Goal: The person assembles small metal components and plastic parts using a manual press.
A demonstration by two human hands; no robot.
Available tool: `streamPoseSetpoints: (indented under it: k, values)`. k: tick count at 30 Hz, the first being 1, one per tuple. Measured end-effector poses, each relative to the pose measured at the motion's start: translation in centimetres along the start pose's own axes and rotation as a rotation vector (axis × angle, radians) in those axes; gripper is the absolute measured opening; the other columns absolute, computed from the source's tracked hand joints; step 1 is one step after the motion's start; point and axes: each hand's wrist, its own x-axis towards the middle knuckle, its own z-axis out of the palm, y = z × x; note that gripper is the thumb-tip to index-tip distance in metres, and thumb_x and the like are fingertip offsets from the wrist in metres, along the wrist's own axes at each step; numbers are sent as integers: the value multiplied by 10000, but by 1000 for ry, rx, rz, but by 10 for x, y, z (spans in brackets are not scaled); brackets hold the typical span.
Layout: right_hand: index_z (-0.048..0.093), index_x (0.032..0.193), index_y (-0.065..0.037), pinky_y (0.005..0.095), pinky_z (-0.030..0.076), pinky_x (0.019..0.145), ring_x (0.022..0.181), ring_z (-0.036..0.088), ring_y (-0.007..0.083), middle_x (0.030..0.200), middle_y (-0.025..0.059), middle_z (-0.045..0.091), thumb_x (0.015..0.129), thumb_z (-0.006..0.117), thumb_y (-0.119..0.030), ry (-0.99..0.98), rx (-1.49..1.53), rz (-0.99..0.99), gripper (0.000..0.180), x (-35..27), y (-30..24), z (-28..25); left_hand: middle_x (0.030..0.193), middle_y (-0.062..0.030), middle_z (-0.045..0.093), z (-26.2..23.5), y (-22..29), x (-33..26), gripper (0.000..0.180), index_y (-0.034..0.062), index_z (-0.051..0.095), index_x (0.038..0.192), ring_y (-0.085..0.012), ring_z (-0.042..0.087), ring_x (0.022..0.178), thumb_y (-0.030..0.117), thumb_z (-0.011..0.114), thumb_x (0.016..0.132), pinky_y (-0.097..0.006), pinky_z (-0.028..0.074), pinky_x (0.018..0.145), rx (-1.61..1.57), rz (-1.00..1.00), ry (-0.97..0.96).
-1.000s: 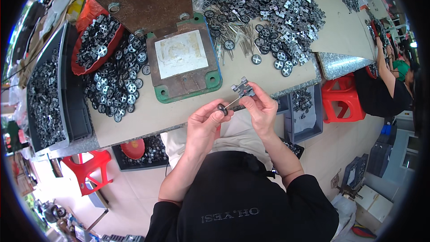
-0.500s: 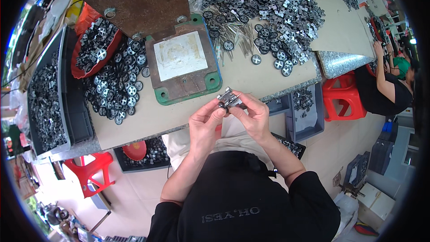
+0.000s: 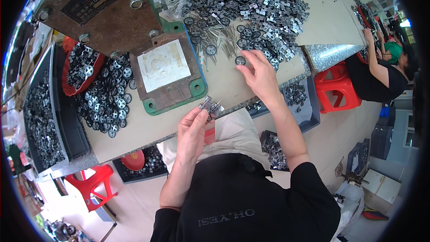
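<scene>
My left hand (image 3: pixel 191 130) is closed on a small silver metal toy-car chassis (image 3: pixel 209 105), held above the table's front edge. A dark wheel on the chassis shows by my fingertips, and a thin axle sticks out of it to the right. My right hand (image 3: pixel 261 77) reaches over the table, with thumb and forefinger at opposite edges of a single black wheel (image 3: pixel 240 60) with silver spokes. Just beyond it lie more loose wheels (image 3: pixel 245 33), thin metal axle rods (image 3: pixel 226 40) and a large heap of metal chassis pieces (image 3: pixel 255 2).
A press with a green base (image 3: pixel 154 107) and white pad (image 3: pixel 165 65) stands left of centre. Left of it are a wheel pile (image 3: pixel 107 98), a red bowl of wheels (image 3: pixel 67 87) and a dark bin (image 3: pixel 78 139). A person (image 3: pixel 380 69) works at far right near a red stool (image 3: pixel 329 85).
My right hand has left the chassis and moved forward and right to the lone wheel. My left hand keeps the chassis, a little lower and further left. The whole view has shifted slightly.
</scene>
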Motion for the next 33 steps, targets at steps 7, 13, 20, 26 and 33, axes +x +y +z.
streamPoseSetpoints:
  k: [7,13,20,26,33]
  values:
    - [541,977,-15,370,460,681,795,561,307,898,130,531,816,553,-49,-78,-214,-238,165,6,2,4,951,-136,627,4,7,0,232,-46,561,1076,-225,628,890,103,498,909,-288,535,760,-40,-38,-39]
    - [542,1031,-29,373,460,688,823,562,318,952,131,541,826,520,-22,-31,-121,-295,207,-11,-6,4,946,-129,626,3,7,1,232,-48,565,1070,-216,629,875,106,502,908,-283,531,771,-32,-33,-19]
    - [561,1044,-18,349,436,775,919,534,309,1011,137,535,772,573,1,-239,-202,-253,273,-11,-3,-6,936,-121,626,2,8,-2,229,-45,570,1063,-215,628,873,109,510,905,-286,528,778,-28,-43,-4]
    - [520,1082,-17,291,429,779,875,532,207,986,83,518,797,577,-14,-373,121,-106,291,-19,-23,-9,915,-109,618,3,9,-3,232,-47,568,1064,-221,625,882,110,517,902,-298,526,791,-9,-44,5]
    - [494,1139,-14,290,421,875,990,502,127,1080,42,522,894,530,-113,-682,1077,213,266,-42,-24,2,923,-105,612,8,10,-5,286,-67,547,1100,-216,618,890,118,556,883,-309,519,811,57,-27,-7]
